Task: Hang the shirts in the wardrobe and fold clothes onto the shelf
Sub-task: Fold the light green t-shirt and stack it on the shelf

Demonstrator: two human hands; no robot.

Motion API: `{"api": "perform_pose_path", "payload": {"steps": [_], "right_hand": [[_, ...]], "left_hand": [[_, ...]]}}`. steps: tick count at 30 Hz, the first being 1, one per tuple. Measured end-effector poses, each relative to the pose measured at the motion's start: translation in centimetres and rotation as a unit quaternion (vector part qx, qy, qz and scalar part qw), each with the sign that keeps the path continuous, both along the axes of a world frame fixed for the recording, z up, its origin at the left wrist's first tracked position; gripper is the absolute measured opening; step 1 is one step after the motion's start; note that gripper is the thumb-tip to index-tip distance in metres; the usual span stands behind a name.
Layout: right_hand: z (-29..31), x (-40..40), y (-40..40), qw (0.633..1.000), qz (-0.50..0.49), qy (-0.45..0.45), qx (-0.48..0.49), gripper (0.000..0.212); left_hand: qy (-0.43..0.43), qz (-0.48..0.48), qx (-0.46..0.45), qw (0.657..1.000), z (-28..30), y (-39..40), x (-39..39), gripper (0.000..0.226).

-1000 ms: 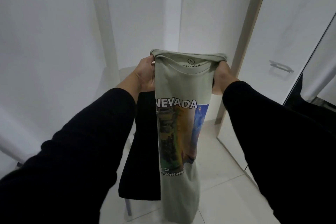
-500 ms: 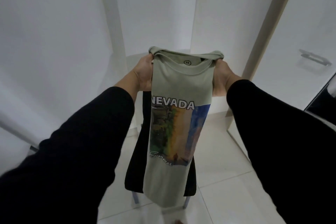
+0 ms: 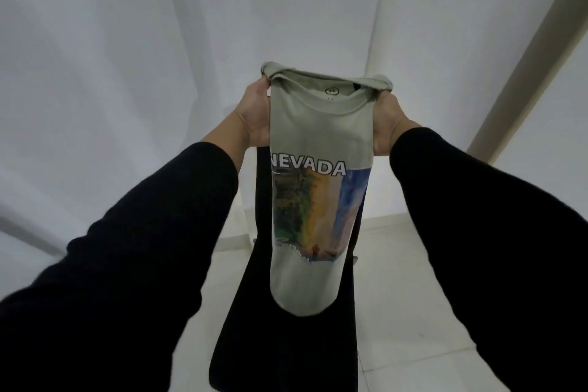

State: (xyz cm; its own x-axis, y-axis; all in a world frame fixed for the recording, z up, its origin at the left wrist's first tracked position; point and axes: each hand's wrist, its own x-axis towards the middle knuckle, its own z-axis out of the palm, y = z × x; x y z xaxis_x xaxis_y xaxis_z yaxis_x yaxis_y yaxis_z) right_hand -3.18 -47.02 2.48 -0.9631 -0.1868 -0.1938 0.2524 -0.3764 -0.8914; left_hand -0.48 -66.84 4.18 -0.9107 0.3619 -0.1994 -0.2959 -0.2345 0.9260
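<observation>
Folded shirt (image 3: 321, 143) between both gripping hands (image 3: 321, 111)

A sage-green T-shirt (image 3: 321, 134) of soft, matt knitted cloth, its chest print (image 3: 318, 210) smoother and faintly sheened in white, green, orange and blue. Black matt cloth sleeves (image 3: 152, 248) cover both forearms. Behind the shirt, a dark matt fabric (image 3: 286, 344) drapes down. The floor (image 3: 413, 312) is pale glossy tile with thin grout lines; the walls (image 3: 111, 57) look smooth, white and matt.
</observation>
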Motion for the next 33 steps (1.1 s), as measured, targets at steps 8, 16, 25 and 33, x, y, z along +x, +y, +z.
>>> {"api": "perform_pose_path", "payload": {"steps": [8,16,25,33], "right_hand": [[-2.8,-2.8,-0.6,0.999,0.025,-0.008,0.026,0.056],[-13.9,6.3,-1.3,0.993,0.039,-0.111,0.025,0.064],[-29.4,26.6,-2.4,0.931,0.086,-0.348,0.075,0.092],[-35.3,31.9,-1.6,0.923,0.088,-0.37,0.061,0.07]], "left_hand": [[-0.019,0.027,0.023,0.999,-2.4,-0.7,-0.6,0.078],[-0.111,0.054,0.017,0.992,-10.4,-0.9,8.8,0.062],[-0.284,0.034,-0.056,0.957,-23.6,-2.3,26.9,0.058],[-0.341,0.051,-0.062,0.937,-29.5,-1.4,31.1,0.056]]}}
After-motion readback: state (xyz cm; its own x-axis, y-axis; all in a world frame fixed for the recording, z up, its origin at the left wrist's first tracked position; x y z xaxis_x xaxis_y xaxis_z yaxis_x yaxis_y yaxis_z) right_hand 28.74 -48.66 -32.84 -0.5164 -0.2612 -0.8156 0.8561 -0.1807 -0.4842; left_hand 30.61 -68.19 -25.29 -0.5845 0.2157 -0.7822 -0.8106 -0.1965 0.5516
